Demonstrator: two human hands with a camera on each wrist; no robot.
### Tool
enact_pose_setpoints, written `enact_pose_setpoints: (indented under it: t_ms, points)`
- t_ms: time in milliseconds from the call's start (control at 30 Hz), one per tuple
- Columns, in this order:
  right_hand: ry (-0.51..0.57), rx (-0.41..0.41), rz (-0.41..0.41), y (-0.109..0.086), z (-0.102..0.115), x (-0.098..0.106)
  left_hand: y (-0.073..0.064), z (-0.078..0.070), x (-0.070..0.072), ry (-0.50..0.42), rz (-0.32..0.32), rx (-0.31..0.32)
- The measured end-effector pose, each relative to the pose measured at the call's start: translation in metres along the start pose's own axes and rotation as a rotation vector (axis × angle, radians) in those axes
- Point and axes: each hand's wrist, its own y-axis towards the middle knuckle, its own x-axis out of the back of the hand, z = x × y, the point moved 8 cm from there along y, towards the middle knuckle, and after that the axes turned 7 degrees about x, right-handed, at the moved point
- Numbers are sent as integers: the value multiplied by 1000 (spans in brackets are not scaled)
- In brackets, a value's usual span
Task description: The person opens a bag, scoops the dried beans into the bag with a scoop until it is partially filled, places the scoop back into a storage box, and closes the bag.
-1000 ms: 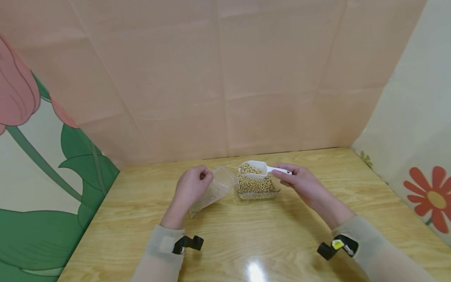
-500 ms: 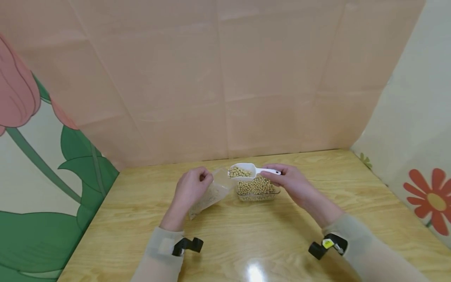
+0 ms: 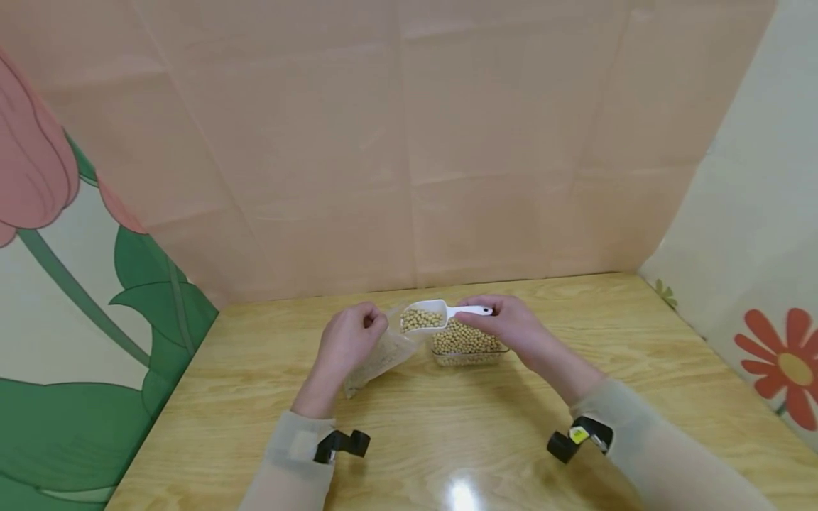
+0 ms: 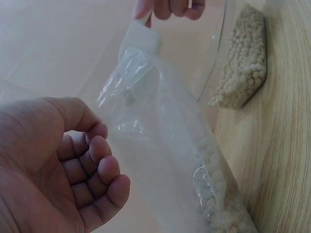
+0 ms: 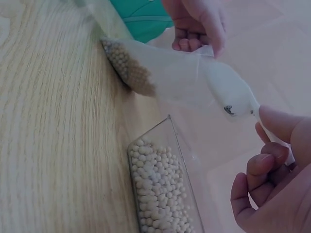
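My left hand (image 3: 348, 337) pinches the upper edge of a clear plastic bag (image 3: 383, 358), which leans on the table with soybeans (image 5: 129, 70) gathered at its bottom. In my right hand (image 3: 508, 326) is the handle of a white scoop (image 3: 450, 311), held between thumb and fingers. Soybeans (image 3: 422, 319) fill the scoop's bowl, which lies roughly level at the bag's mouth. Seen from the left wrist, the scoop (image 4: 141, 39) overlaps the bag's opening. Just below my right hand stands a clear rectangular container (image 3: 469, 360) holding many soybeans (image 5: 158, 189).
The wood-grain table (image 3: 409, 440) runs up to a pink sheet (image 3: 409, 142) at the back. A flower-painted panel (image 3: 57, 319) borders the left side, and a pale wall (image 3: 754, 227) with a red flower borders the right.
My right hand has carried the loaded scoop leftward from above the container to the bag's mouth. My left hand stays in place on the bag.
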Motion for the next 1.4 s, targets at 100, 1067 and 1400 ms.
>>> enact_pose_setpoints:
  t_ms: [100,1067,1400]
  points:
    - [-50,26,6,2,6,0,0,0,0,-5,3,-2]
    - [-549,482,-60,-16,95,-15,0,2,0,-7,4,13]
    - [-446,382,-59,-22,91,12,0,0,2,-17,-2,-2]
